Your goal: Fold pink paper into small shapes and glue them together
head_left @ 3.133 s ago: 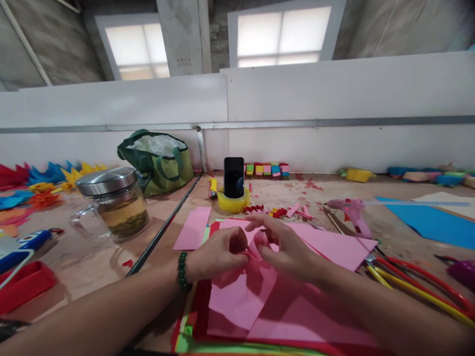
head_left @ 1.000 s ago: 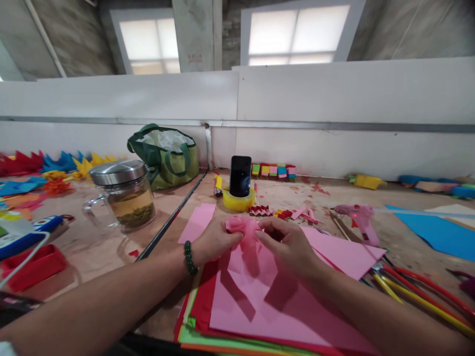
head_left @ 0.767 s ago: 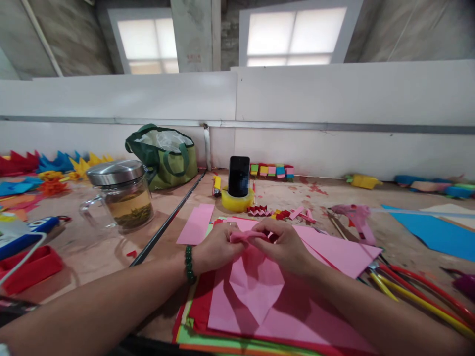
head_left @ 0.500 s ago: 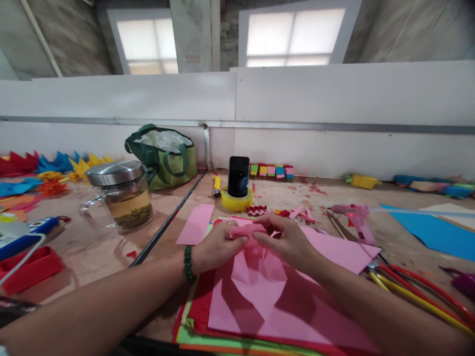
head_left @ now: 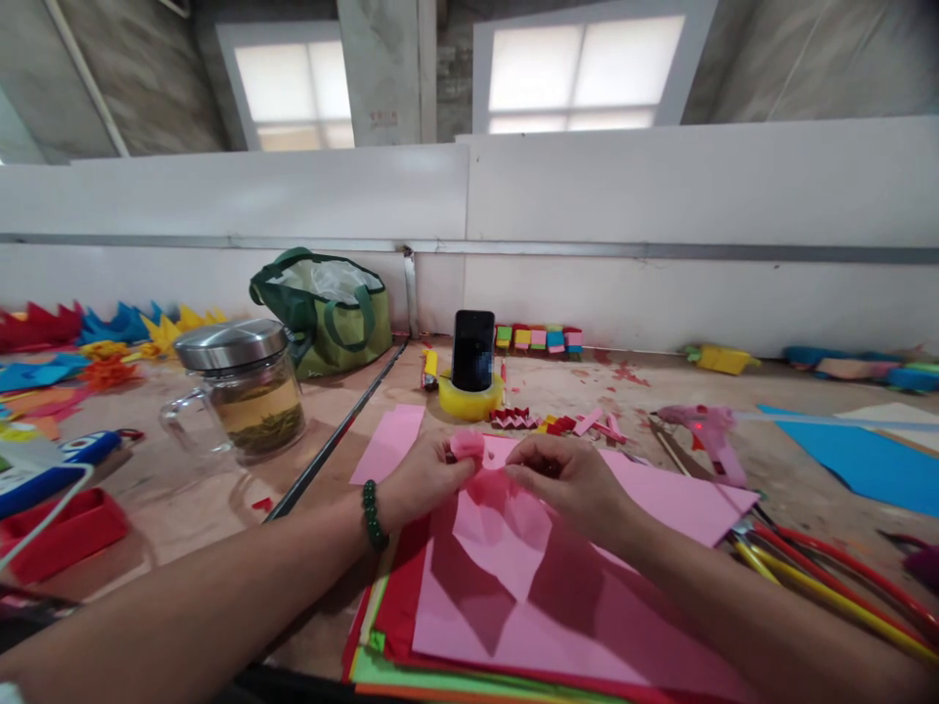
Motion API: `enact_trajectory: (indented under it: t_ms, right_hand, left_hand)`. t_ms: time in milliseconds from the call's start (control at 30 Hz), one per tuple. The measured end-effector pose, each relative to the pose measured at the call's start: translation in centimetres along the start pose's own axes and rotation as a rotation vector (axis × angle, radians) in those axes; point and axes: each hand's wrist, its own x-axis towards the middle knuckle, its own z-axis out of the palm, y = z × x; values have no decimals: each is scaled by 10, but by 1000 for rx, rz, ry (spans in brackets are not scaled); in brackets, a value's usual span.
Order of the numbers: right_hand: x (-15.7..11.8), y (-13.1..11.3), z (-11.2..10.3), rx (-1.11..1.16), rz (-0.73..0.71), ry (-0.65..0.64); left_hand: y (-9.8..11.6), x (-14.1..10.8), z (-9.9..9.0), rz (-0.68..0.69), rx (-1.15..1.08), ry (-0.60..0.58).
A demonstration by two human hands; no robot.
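A pink folded paper (head_left: 506, 528) hangs between my two hands above the pile, its upper edge curled over and its lower part coming to a point. My left hand (head_left: 429, 474), with a green bead bracelet on the wrist, pinches the curled part at the upper left. At the upper right side, the thumb and fingers of my right hand (head_left: 576, 484) are closed on the paper's edge. Below lies a large pink sheet (head_left: 602, 626) on a stack of red, green and orange paper, with shadows of the held piece across it.
Behind the hands a phone (head_left: 473, 352) leans in a yellow tape roll (head_left: 469, 399). A pink glue gun (head_left: 708, 435) and red-and-yellow-handled tools (head_left: 822, 577) lie right. On the left stand a glass tea mug (head_left: 253, 406), a green bag (head_left: 330, 318) and a red paper box (head_left: 63, 533).
The curled upper edge of the paper has opened somewhat, and a gap now shows between the hands' fingertips. Both hands still hold it in about the same place.
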Motion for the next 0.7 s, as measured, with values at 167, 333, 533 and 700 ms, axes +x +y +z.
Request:
enact_trajectory:
  t_ms: [167,333,533,700]
  right_hand:
    - [-4,5,6,-84,-39,47]
    - [-7,4,9,-170,-58,4]
    - [-8,2,12,-230,-14,7]
    - [-8,3,12,-129,-55,-41]
  left_hand:
    - [-2,-1,1,46,173,-32]
    - [1,-5,4,126,362,-80]
    - [2,-8,6,45,328,-145]
    - [3,-9,7,77,273,-113]
